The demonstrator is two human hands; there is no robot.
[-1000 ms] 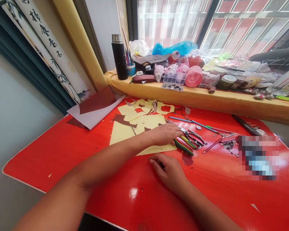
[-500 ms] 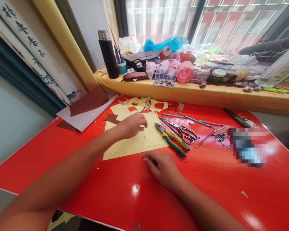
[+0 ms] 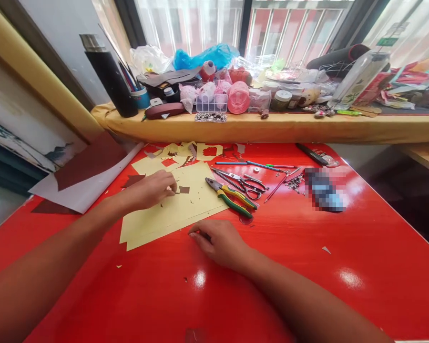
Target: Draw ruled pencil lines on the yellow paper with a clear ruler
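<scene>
My left hand [image 3: 159,188] is above the yellow paper sheets [image 3: 164,226], its fingers pinched at the edge of a small brown paper scrap [image 3: 184,190]. My right hand [image 3: 218,240] rests on the red table in front of the sheets, fingers curled. A dark patch shows between its thumb and forefinger; whether it is an object or shadow is unclear. Pliers with yellow and green handles [image 3: 233,197] lie just beyond the right hand, partly over the paper. Scissors [image 3: 243,182] are behind them. Another brown piece [image 3: 133,181] is partly behind my left wrist.
Cut yellow paper [image 3: 209,152] lies at the back, and a large brown-and-white sheet [image 3: 93,171] at the left. Pencils [image 3: 282,186], small metal rings [image 3: 296,184] and a blurred-out object [image 3: 323,189] are to the right. A black flask [image 3: 112,78] and a clear divided box [image 3: 211,103] stand on the sill.
The view has swung to the right. Relative to the paper, my left hand has shifted left, and the small brown scrap now shows at its fingertips. My right hand stays resting on the table.
</scene>
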